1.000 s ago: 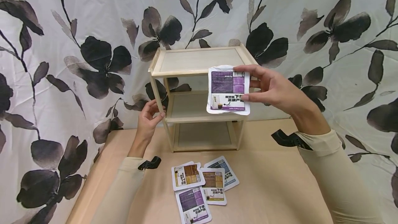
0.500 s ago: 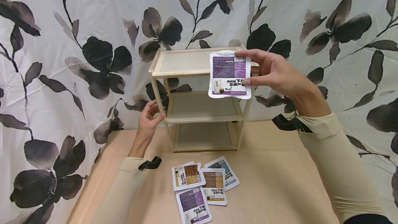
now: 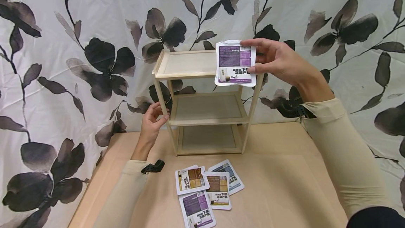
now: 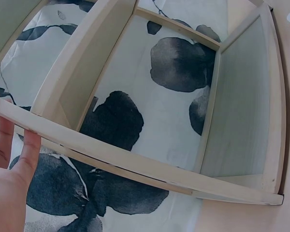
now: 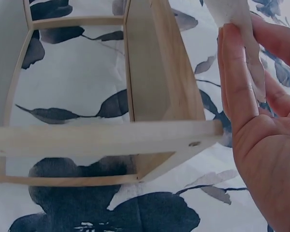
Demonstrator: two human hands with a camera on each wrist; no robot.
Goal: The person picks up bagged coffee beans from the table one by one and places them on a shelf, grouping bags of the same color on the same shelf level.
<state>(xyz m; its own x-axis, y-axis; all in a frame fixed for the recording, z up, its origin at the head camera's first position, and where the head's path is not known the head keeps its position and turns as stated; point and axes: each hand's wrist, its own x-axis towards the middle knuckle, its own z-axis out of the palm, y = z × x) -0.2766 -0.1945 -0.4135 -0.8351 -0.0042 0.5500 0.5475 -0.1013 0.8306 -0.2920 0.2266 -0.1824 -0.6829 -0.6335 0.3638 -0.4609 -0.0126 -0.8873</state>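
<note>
My right hand (image 3: 281, 61) pinches a purple-and-white coffee packet (image 3: 235, 62) by its right edge, thumb in front. The packet is upright and overlaps the front right part of the top tier of a small three-tier wooden shelf (image 3: 190, 75). From the right wrist view, the packet (image 5: 253, 53) shows nearly edge-on between thumb and fingers of my hand (image 5: 261, 130), above the shelf's top end. My left hand (image 3: 150, 127) grips the shelf's front left post at mid height. Fingers of that hand (image 4: 14, 169) wrap the post (image 4: 135, 157) in the left wrist view.
Several more packets lie overlapping on the table before the shelf: a purple one (image 3: 197, 209), a brown one (image 3: 218, 189), an orange-brown one (image 3: 191, 179) and a blue one (image 3: 227, 175). The tan tabletop (image 3: 278, 171) ends at a floral cloth (image 3: 202, 10) behind the shelf.
My right hand has raised the coffee packet from in front of the middle opening to the height of the top tier. My left hand stays on the post.
</note>
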